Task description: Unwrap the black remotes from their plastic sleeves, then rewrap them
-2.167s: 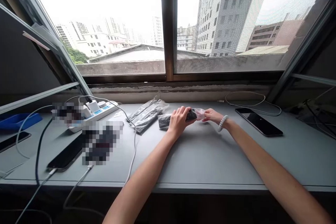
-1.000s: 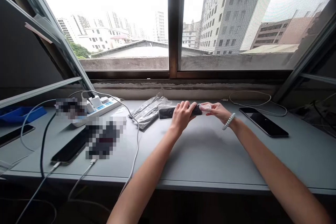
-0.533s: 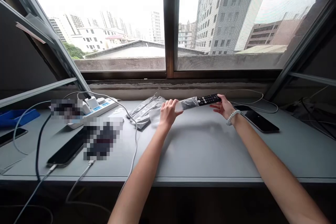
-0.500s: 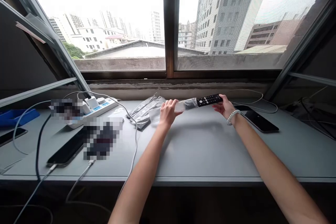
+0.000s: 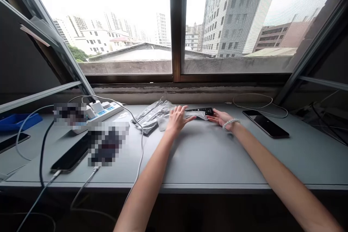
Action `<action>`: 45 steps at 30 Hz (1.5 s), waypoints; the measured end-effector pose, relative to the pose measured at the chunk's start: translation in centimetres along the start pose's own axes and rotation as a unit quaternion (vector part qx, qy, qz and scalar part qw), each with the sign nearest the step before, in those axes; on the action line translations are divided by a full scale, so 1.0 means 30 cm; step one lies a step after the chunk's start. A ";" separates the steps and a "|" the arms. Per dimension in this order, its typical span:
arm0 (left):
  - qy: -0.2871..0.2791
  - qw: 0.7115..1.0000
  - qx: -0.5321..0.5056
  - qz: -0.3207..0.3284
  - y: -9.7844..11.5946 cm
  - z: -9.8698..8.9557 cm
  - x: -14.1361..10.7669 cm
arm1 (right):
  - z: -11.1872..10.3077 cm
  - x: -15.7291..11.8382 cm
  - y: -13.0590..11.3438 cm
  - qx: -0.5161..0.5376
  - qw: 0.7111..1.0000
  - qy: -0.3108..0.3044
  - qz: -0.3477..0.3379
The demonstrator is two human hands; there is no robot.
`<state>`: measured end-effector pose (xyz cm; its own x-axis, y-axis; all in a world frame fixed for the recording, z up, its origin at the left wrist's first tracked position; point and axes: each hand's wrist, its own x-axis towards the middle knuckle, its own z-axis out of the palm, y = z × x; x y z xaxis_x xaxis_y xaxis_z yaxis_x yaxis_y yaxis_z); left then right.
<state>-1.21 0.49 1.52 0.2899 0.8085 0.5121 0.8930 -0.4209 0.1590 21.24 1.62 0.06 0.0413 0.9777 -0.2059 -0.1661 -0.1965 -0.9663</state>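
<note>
We see two bare arms, the left arm [image 5: 152, 172] and the right arm [image 5: 268, 159], both long and thin. On the right wrist [image 5: 234, 126] we wear one pale bracelet [image 5: 228, 122]. It looks white and shiny, with little round bumps all along it, like beads or a twisty coil; we cannot tell which. It goes around like a ring.
</note>
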 end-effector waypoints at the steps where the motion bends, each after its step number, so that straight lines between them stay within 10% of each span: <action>1: -0.015 1.000 0.000 0.015 0.007 0.005 -0.003 | 0.013 -0.008 0.000 -0.005 1.000 -0.022 -0.001; 12: -0.034 0.998 -0.028 0.044 0.067 0.003 -0.026 | 0.053 -0.030 -0.008 -0.181 0.969 0.035 -0.161; 17: -0.014 0.996 -0.068 0.063 0.111 -0.004 -0.032 | 0.085 -0.065 -0.015 -0.254 0.921 -0.086 -0.283; 23: -0.017 0.997 -0.059 0.043 0.097 -0.014 -0.023 | 0.066 -0.059 -0.024 -0.272 0.921 -0.095 -0.263; 32: 0.031 0.999 0.003 -0.040 0.026 0.016 -0.013 | -0.102 -0.014 -0.088 -0.407 0.855 0.168 -0.273; 40: -0.141 0.990 -0.024 -0.003 0.051 0.036 -0.033 | -0.186 -0.025 -0.094 -0.610 0.759 0.220 -0.060; 45: -0.190 0.981 -0.027 -0.008 0.039 0.034 -0.026 | -0.162 -0.013 -0.064 -0.661 0.722 0.164 -0.117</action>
<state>-0.05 -0.20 0.45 0.3920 0.9060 0.1599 0.8822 -0.4195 0.2139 26.33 1.25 1.25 0.1828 0.9681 0.1714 0.9613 -0.1395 -0.2377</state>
